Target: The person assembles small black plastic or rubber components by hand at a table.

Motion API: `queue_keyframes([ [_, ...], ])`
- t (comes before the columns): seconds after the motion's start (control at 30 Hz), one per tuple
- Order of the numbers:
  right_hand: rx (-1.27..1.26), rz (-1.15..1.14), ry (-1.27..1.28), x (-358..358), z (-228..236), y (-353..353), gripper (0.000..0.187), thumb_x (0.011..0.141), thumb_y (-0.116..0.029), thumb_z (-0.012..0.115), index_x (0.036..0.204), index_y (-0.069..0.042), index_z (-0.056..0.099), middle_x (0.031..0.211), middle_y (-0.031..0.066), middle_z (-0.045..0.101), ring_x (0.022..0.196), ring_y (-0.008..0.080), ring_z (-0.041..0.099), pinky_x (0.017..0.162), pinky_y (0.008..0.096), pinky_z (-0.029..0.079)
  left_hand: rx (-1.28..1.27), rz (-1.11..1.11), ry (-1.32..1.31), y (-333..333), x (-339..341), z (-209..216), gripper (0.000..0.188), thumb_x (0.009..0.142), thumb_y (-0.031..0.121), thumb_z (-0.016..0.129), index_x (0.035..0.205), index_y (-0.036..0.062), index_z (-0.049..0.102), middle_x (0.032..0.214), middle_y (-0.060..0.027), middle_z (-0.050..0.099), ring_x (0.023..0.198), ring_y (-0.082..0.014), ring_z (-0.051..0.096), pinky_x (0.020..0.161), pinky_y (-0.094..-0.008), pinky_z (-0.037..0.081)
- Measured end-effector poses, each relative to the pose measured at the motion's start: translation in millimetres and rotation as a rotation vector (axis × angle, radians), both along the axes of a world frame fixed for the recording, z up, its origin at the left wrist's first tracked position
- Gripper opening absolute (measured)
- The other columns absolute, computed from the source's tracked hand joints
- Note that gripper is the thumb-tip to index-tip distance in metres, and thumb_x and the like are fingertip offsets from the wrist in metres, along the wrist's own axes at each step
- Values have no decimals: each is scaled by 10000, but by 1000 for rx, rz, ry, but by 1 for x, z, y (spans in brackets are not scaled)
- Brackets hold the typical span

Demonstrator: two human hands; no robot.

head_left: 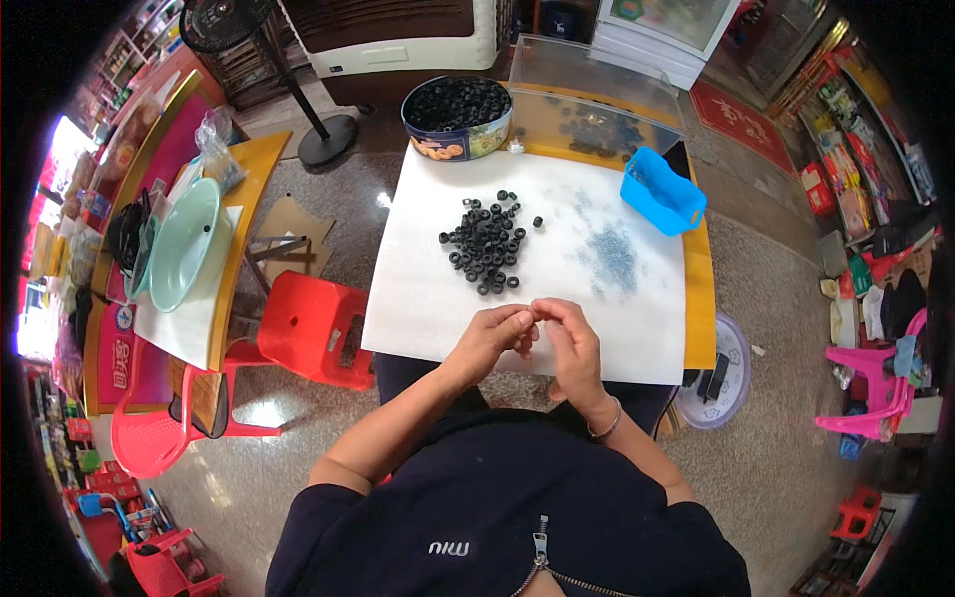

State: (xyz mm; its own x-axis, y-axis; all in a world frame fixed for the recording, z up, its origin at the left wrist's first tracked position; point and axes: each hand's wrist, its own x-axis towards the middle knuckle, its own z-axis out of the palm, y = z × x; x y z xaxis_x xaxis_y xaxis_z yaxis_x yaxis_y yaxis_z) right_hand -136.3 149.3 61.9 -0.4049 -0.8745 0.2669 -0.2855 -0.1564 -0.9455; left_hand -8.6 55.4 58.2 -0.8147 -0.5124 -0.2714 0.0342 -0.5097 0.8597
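Observation:
My left hand (494, 338) and my right hand (574, 348) meet fingertip to fingertip above the near part of a white sheet (418, 318). Both are closed in a pinch; whatever sits between the fingers is too small or hidden to make out. Beyond the left hand lies a loose pile of small black ring-shaped parts (484, 244). Past the right hand, many tiny pale-blue pieces (610, 257) are scattered on the sheet. A bright blue plastic bin (662, 191) rests at the sheet's far right corner.
A round tin (458, 144) full of black parts stands at the far left of the table. Beside it is a clear plastic box (597, 95) with more black parts. A red stool (308, 323) stands left; a side table holds a pale green basin (186, 246). A round tub (731, 383) sits low right.

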Motion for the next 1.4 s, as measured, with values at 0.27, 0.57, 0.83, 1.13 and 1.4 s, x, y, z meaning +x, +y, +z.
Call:
queue_keyframes([
  [0.27, 134, -38, -289, 20, -2, -7, 365, 1005, -261, 302, 983, 13, 543, 916, 85, 549, 824, 182, 546, 771, 293, 456, -43, -35, -63, 26, -14, -10, 309, 982, 294, 479, 994, 2, 580, 805, -19, 566, 676, -81, 522, 592, -235, 443],
  [0.57, 34, -180, -82, 25, -16, -17, 279, 966, -166, 373, 853, 32, 533, 875, 125, 560, 804, 235, 555, 767, 322, 448, -6, 169, -1, 37, -24, -28, 321, 985, 278, 463, 1044, -16, 575, 953, -42, 600, 869, -100, 545, 766, -255, 478],
  [0.83, 72, 6, -306, 11, -11, -21, 282, 957, -201, 416, 1054, 12, 573, 997, 90, 568, 849, 191, 553, 771, 300, 461, 299, 205, 115, 12, -20, -9, 223, 975, 267, 472, 1038, 68, 551, 843, 17, 516, 706, -58, 458, 616, -229, 388],
  [1.13, 55, -4, 187, -13, -2, -21, 305, 774, -22, 612, 1077, -51, 627, 1119, 113, 575, 1041, 274, 540, 874, 351, 456, 234, 179, 129, -1, -8, -13, 275, 981, 219, 450, 1132, 22, 567, 974, -34, 593, 837, -124, 580, 764, -271, 477],
  [1.4, 30, -16, 122, -14, 12, -29, 275, 761, -33, 639, 1036, -43, 641, 1000, 100, 602, 929, 248, 553, 813, 335, 466, 347, 217, 242, -10, -14, -9, 253, 957, 202, 517, 1094, 0, 583, 942, -79, 644, 815, -148, 610, 775, -286, 496],
])
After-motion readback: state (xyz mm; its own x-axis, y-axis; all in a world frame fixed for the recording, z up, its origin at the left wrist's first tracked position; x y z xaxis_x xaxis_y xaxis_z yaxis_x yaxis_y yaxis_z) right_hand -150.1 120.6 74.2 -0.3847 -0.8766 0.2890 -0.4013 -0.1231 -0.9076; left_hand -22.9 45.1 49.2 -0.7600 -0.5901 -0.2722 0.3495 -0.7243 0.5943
